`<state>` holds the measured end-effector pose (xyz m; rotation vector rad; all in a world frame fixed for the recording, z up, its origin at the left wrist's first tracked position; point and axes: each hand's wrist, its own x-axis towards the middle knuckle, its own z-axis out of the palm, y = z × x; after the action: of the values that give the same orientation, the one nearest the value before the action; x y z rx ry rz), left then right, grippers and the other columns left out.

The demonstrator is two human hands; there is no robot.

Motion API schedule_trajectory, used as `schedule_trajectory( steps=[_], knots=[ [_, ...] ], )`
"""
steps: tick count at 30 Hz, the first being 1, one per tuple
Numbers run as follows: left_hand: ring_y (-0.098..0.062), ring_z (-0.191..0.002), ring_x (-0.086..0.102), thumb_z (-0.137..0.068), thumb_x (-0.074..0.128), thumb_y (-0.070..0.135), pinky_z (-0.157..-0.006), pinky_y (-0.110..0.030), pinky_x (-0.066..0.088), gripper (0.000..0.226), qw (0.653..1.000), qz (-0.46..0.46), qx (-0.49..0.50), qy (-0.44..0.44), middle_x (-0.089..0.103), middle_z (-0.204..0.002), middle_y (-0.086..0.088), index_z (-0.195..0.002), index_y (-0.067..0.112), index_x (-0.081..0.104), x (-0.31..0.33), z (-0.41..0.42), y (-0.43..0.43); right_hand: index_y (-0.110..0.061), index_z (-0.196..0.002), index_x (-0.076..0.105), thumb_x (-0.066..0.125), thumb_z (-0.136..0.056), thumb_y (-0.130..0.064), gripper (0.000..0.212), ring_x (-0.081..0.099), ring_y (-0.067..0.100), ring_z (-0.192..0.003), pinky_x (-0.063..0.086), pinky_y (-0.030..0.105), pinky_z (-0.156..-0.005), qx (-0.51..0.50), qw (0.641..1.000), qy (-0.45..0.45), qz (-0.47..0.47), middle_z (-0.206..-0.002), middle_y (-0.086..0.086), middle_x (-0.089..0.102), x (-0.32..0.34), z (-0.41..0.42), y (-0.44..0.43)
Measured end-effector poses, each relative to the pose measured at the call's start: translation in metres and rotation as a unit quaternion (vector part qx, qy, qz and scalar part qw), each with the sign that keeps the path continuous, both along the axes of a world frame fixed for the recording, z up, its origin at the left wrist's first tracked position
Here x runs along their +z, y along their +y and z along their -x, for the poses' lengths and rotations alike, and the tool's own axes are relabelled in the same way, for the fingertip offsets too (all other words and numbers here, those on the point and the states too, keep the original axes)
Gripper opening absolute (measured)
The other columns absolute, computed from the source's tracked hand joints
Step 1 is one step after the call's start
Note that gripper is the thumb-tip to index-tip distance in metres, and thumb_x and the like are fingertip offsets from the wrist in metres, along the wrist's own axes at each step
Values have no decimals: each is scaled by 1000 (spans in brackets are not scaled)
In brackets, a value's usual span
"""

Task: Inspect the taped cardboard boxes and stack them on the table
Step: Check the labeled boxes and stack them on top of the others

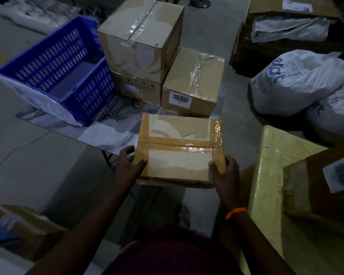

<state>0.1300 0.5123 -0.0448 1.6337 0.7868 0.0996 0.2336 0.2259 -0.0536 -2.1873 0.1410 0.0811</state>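
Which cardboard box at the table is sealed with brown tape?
The flat box gripped by the left hand and right hand; the large box and barcoded box behind carry clear tape.

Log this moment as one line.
held: brown-taped box | left hand: grips near-left corner | right hand: grips near-right corner | table: stacked boxes, blue basket

Head camera: is riding above the person's chest, looking forward and steeply down
Facing: is pointing toward the near edge of the table point(107, 135) and the stacked boxes point(141, 36) beyond it
Nearness: is hanging close over the left hand point(127, 164) and right hand point(224, 172), which are gripping the taped box point(179, 149) at lower middle
Width: is taking in the blue crate point(48, 56) at far left and the white sacks point(296, 82) at far right
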Motion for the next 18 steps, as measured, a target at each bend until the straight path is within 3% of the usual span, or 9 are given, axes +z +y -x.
schedule_trajectory(
  steps=[2, 4, 7, 10, 12, 15, 18],
  knots=[
    [-22, -140, 39, -83, 72, 44, -110, -48, 41, 82, 990, -133, -21, -32, 36, -157, -5, -151, 26, 30, 7, -7, -7, -9, -153, 40, 73, -95, -30, 70, 43, 29, -141, 42, 33, -107, 56, 991, -85, 89, -154, 15, 42, 0, -5, 9],
    [-15, -143, 30, -93, 69, 35, -114, -44, 33, 73, 957, -259, -84, -104, 32, -159, -3, -152, 29, 27, 12, -26, -13, -10, -160, 31, 66, -99, -36, 75, 26, 30, -154, 26, 42, -123, 130, 966, -151, 163, -166, 15, 29, 2, -18, 26],
    [-23, -155, 15, -98, 61, 37, -124, -46, 17, 76, 892, -386, -224, -72, 21, -167, -7, -160, 20, 20, 11, -65, -20, -9, -162, 26, 50, -105, -42, 70, 10, 27, -160, 11, 43, -128, 264, 928, -162, 206, -171, 11, 17, 4, -44, 59],
    [-28, -156, 10, -100, 31, 54, -123, -54, 21, 72, 811, -469, -351, -5, 13, -169, -10, -161, 17, 19, 6, -99, -27, -8, -162, 23, 33, -108, -43, 66, 7, 28, -160, 16, 53, -128, 346, 895, -140, 245, -172, 13, 15, -3, -63, 86],
    [-30, -156, 11, -97, 11, 57, -120, -57, 24, 76, 777, -493, -391, 32, 12, -169, -11, -160, 16, 22, 3, -111, -28, -8, -162, 23, 29, -109, -42, 64, 7, 28, -160, 15, 55, -127, 359, 884, -130, 269, -172, 13, 16, -6, -71, 94],
    [-29, -156, 13, -99, 7, 53, -121, -57, 21, 74, 761, -511, -398, 42, 14, -169, -10, -160, 15, 25, -5, -114, -26, -10, -163, 21, 33, -111, -38, 61, 5, 25, -160, 4, 49, -129, 365, 881, -133, 270, -172, 11, 14, -11, -73, 92],
    [-29, -155, 17, -104, 14, 48, -122, -55, 22, 67, 754, -526, -392, 32, 18, -168, -11, -160, 14, 28, -16, -111, -25, -9, -163, 23, 28, -109, -39, 62, 6, 25, -160, 6, 49, -129, 367, 878, -138, 273, -172, 11, 16, -15, -72, 90]
  ],
)
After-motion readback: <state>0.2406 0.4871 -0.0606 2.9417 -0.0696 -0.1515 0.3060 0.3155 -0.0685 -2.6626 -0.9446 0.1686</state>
